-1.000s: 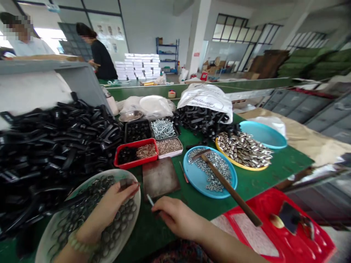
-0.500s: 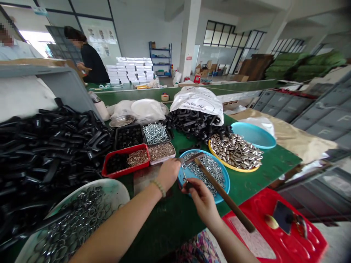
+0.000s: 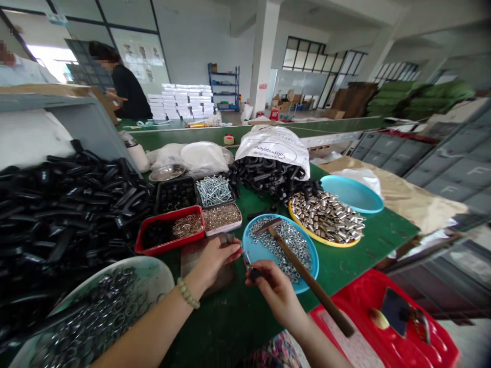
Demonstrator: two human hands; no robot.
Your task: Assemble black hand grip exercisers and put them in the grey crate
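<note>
Head view: right hand (image 3: 274, 292) pinching a small black part (image 3: 253, 274) (with a thin metal shank (image 3: 247, 259)), left hand (image 3: 217, 258) curled, grip unclear.

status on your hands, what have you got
Left hand: fingertips pinching something too small to tell. Right hand: holding small black piece with thin metal pin. Wooden-handled hammer lies across blue plate beside right hand, not touching.
</note>
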